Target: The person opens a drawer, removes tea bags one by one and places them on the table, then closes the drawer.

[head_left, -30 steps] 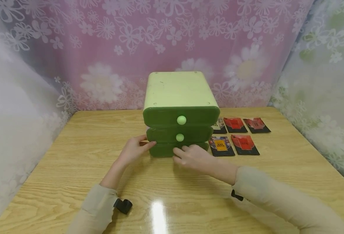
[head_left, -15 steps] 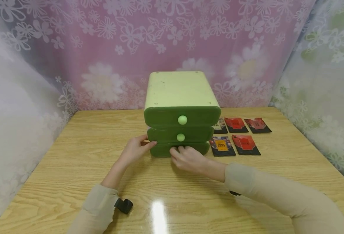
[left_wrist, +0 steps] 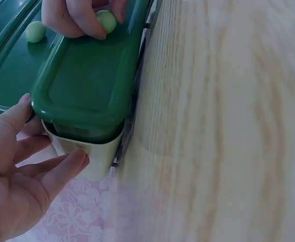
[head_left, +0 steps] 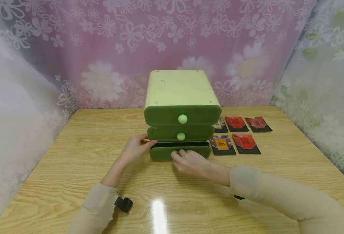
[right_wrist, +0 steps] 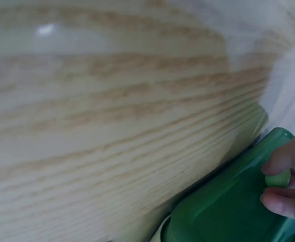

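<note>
Here, the cabinet (head_left: 182, 87) partly hides a cream-labelled packet (head_left: 222, 126) among five.

Your wooden table (head_left: 57, 162), glossy and light-grained, carries the cabinet (head_left: 172, 113). To the cabinet's right you have five packets (head_left: 246, 143) lying flat in two rows, one partly hidden behind the cabinet's edge.
</note>
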A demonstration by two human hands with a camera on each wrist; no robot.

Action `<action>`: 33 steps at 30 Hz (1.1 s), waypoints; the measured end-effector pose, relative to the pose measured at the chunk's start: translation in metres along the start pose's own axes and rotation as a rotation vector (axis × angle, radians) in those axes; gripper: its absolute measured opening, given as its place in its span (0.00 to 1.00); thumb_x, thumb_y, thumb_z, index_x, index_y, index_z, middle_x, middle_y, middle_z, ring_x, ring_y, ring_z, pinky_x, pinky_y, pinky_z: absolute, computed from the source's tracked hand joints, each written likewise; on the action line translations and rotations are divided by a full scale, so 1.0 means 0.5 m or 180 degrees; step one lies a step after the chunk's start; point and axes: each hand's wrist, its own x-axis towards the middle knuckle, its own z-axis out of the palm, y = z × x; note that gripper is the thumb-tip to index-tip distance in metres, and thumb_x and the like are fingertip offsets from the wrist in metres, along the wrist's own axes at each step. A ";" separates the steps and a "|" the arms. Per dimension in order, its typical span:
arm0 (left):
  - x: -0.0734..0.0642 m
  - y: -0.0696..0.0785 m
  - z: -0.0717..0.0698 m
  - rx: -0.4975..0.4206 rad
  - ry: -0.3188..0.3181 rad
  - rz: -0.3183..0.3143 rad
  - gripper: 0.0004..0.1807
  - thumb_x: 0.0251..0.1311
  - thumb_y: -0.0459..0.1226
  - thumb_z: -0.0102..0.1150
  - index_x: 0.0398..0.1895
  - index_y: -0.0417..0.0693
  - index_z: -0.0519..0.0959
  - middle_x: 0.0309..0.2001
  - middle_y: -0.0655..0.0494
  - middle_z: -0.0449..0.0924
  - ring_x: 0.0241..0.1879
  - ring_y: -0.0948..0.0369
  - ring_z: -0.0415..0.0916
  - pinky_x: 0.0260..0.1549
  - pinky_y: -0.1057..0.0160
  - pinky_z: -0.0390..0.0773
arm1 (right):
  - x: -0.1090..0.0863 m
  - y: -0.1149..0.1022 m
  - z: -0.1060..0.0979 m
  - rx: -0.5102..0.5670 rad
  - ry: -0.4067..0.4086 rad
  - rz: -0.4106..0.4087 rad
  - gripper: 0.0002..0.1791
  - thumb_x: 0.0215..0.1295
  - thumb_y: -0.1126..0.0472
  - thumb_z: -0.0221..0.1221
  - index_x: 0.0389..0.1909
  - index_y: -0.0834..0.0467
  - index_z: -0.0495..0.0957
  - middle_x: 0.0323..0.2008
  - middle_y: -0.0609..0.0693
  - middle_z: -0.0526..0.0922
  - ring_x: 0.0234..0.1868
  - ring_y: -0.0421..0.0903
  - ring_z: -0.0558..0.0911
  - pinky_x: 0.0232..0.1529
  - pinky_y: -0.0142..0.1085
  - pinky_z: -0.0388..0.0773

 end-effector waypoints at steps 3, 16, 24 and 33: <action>0.000 0.001 0.001 -0.0018 0.0012 -0.0003 0.29 0.60 0.54 0.54 0.58 0.46 0.73 0.54 0.47 0.75 0.51 0.52 0.75 0.45 0.52 0.76 | -0.002 -0.007 -0.005 0.0024 0.0116 0.0028 0.32 0.70 0.73 0.25 0.25 0.56 0.79 0.34 0.52 0.70 0.20 0.40 0.72 0.14 0.24 0.65; 0.001 0.001 0.002 -0.0216 0.0062 -0.0057 0.30 0.58 0.53 0.58 0.59 0.46 0.73 0.52 0.48 0.77 0.50 0.53 0.76 0.48 0.51 0.74 | -0.013 -0.031 -0.040 0.0251 0.0036 0.0067 0.35 0.70 0.73 0.19 0.28 0.57 0.79 0.32 0.51 0.69 0.22 0.40 0.72 0.15 0.25 0.67; -0.001 -0.001 0.007 -0.0350 0.0171 -0.0171 0.34 0.55 0.53 0.60 0.60 0.42 0.72 0.52 0.45 0.77 0.51 0.51 0.75 0.48 0.50 0.74 | -0.021 -0.046 -0.062 0.0334 0.0041 0.0091 0.33 0.68 0.74 0.22 0.28 0.58 0.80 0.32 0.51 0.68 0.22 0.40 0.72 0.16 0.24 0.68; 0.000 -0.003 0.006 -0.0382 0.0126 -0.0285 0.37 0.54 0.56 0.60 0.61 0.42 0.70 0.51 0.44 0.77 0.51 0.51 0.75 0.48 0.49 0.73 | -0.026 -0.056 -0.083 0.0388 -0.0039 0.0026 0.34 0.67 0.75 0.21 0.30 0.57 0.80 0.33 0.52 0.69 0.22 0.40 0.72 0.17 0.24 0.68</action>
